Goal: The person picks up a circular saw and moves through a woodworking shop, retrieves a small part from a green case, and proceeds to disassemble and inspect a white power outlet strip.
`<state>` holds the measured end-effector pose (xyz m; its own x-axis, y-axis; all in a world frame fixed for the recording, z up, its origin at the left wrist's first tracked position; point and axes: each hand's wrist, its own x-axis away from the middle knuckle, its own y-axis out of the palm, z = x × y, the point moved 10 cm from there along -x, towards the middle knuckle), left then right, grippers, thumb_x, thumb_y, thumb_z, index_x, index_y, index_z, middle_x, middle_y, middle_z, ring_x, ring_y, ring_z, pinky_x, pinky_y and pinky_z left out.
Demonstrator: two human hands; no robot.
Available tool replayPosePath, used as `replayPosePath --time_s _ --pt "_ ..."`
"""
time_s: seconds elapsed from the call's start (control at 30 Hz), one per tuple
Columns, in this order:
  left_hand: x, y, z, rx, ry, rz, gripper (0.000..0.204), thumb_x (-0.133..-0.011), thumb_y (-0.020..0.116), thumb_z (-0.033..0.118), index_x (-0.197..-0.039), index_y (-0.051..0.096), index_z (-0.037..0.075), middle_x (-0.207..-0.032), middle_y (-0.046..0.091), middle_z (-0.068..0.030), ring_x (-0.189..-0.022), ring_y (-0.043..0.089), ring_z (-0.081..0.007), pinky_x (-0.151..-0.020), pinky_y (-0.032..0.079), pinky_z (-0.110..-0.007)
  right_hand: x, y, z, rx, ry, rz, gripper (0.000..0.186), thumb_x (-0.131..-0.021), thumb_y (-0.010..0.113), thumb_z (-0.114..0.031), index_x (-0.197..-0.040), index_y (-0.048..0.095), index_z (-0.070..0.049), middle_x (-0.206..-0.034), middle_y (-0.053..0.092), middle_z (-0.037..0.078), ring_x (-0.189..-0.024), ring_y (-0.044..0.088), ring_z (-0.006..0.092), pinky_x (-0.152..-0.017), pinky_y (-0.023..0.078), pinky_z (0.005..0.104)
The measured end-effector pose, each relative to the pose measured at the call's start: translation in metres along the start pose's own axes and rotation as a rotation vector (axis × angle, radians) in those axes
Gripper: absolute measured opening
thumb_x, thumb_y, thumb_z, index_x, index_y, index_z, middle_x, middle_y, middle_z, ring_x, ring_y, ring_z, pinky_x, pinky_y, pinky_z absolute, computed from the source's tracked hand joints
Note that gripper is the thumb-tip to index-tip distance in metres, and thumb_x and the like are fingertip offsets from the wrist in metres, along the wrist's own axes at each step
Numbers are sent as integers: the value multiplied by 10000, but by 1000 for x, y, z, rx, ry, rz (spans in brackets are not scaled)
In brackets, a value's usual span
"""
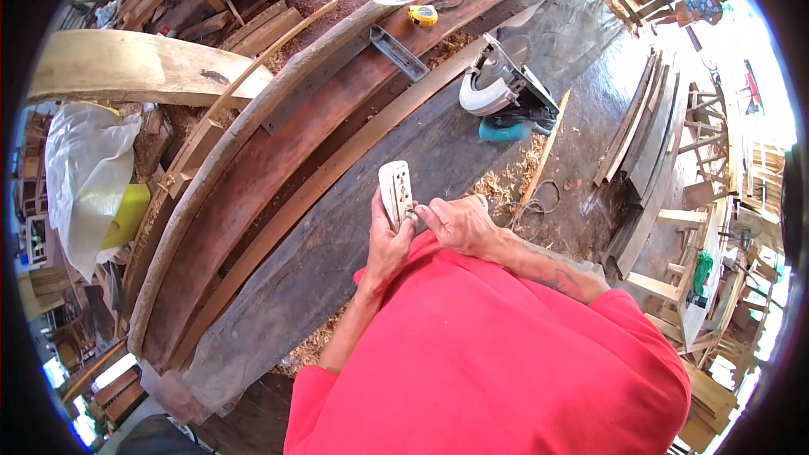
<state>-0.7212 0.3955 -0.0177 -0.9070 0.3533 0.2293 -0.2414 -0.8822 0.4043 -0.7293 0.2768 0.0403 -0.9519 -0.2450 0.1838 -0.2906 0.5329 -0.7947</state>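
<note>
In front of my red shirt, my left hand holds a white power strip upright, its socket side facing right. The fingers wrap round its lower half. My right hand is closed in a pinch at the strip's lower end, close to the left fingertips. A small dark bit shows between the two hands, too small to name. Beyond them, a circular saw with a teal body and pale guard rests on the broad dark plank. A loop of cable lies right of my right hand.
On the reddish boards at the far side lie a yellow tape measure and a grey metal channel-shaped piece. Wood shavings are scattered by the saw. Long planks lie to the right. Another person is at the far right.
</note>
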Motion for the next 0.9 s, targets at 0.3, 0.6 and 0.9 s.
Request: replayPosePath --time_s 0.3,0.6,0.9 --pt "1 -2 10 -161 65 67 696 -946 535 -57 -1548 197 33 -1327 541 -123 -1151 592 -182 -956 508 -312 8 -23 -12 -253 -199 371 210 -1004 606 -223 -980 571 -17 -666 609 166 -656 639 414 -628 504 511" --pt "1 -2 9 -203 96 74 721 -932 521 -88 -1553 171 21 -1381 482 -128 -1147 574 -180 -988 481 -308 -7 -1 4 -166 5 116 222 -1015 583 -192 -879 535 -23 -667 583 191 -641 621 428 -549 459 503" --pt "-2 -4 4 -123 43 87 735 -923 518 -87 -1558 174 51 -1322 517 -109 -1117 567 -151 -857 504 -259 0 -9 -8 -328 -80 265 228 -976 612 -166 -1077 524 17 -1072 557 229 -1036 564 414 -870 473 475"
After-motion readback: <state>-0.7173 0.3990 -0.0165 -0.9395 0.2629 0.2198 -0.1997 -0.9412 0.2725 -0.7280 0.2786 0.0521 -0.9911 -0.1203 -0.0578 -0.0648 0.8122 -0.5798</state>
